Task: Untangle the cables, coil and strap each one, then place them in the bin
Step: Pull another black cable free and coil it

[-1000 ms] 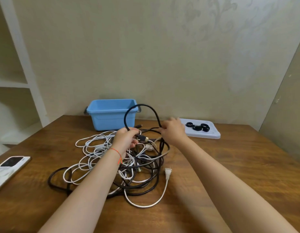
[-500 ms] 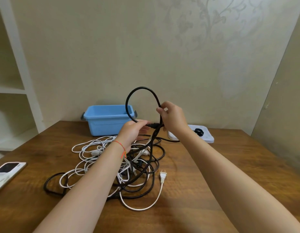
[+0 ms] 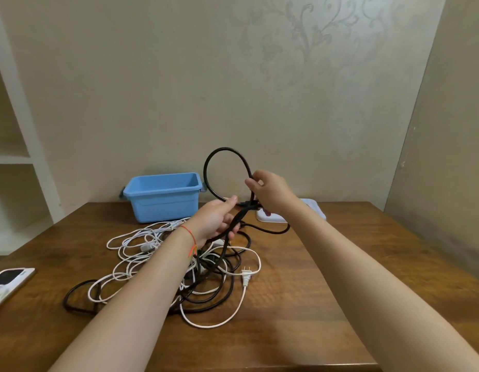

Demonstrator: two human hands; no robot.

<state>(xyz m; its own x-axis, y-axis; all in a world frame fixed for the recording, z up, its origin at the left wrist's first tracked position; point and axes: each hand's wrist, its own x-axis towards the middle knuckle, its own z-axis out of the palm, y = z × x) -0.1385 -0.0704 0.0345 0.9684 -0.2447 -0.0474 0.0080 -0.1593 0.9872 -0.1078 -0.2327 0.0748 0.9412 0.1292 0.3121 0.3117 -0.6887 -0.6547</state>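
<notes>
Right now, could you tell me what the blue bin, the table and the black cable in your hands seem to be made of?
The blue bin: moulded plastic by the look, with an even colour, smooth walls and a rolled rim. The table: wood or wood veneer, showing brown grain under a soft sheen. The black cable: likely a rubber or PVC jacket, matte and holding a smooth loop between the left hand and right hand.

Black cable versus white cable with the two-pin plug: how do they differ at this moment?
The black cable is thick and dark; the white cable is thinner. The black cable is lifted into a loop above the table, held by the left hand and right hand; the white cable lies on the table, touched by neither hand. Both run into the same tangled pile, uncoiled, outside the blue bin.
</notes>
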